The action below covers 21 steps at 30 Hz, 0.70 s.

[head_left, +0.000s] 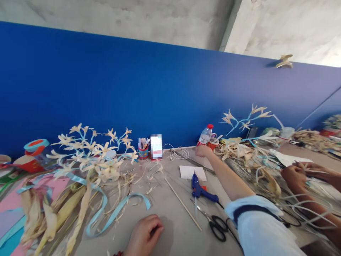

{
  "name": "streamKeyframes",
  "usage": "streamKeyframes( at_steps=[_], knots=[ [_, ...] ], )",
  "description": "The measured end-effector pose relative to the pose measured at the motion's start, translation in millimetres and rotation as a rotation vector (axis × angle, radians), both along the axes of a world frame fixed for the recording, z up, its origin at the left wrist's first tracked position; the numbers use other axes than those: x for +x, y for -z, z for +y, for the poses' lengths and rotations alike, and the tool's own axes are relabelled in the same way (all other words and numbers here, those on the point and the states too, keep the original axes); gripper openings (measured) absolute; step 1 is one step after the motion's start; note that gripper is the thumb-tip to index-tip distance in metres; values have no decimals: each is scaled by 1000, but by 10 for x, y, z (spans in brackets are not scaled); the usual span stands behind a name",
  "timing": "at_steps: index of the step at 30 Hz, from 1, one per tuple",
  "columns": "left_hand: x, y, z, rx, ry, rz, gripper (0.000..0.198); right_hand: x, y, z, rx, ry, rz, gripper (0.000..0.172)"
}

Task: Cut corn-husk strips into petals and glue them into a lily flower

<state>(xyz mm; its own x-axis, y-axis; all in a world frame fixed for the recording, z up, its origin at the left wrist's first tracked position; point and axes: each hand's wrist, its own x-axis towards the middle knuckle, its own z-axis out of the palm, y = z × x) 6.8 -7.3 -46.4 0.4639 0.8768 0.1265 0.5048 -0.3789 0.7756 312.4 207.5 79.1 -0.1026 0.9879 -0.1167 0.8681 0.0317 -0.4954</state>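
Observation:
My left hand [145, 233] rests on the grey table at the front with its fingers curled in; nothing shows in it. Stretched far forward, my right hand [204, 151] is at the foot of a plastic bottle [205, 136] with a red cap. Its fingers look bent together, and what they hold, if anything, is hidden. Beside it stands a red cup [213, 145] with tools in it. Below the right forearm lie a blue glue gun [198, 188], a white card [192, 173] and black-handled scissors [218, 227]. A thin stick [183, 204] lies between my hands.
Pale husk flowers [98, 156] with blue stems fill the left, near dried corn husks [64, 209] and blue ribbon [105, 209]. A pen cup [143, 151], phone [156, 146] and white cable [179, 153] line the blue partition [119, 89]. Another person's hands [295, 174] work at right.

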Motion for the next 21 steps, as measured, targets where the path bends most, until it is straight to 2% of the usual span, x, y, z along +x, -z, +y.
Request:
streamKeyframes(
  at_steps=[3,6,10,12,15,17,19,21],
  knots=[
    [0,-58,-15,4,-2,9,19,-261,87,-255,-52,-131,131,20],
    [-7,-89,-20,18,-5,8,19,-615,263,-636,-129,-269,264,6],
    [-5,-91,-63,21,16,-20,19,-1068,530,-1185,-148,-373,438,8],
    [-17,-133,-108,27,29,-31,19,-1231,655,-1370,-96,-363,586,19],
    [-130,-313,-161,61,14,-39,20,-1362,824,-1521,-71,-310,737,31],
    [-299,-477,-148,99,-48,-16,20,-1385,920,-1579,-95,-263,792,24],
    [-523,-605,-68,170,-184,33,21,-1382,1002,-1625,-110,-224,815,15],
    [-743,-643,73,241,-322,167,22,-1380,1074,-1661,-73,-194,786,12]
  ],
)
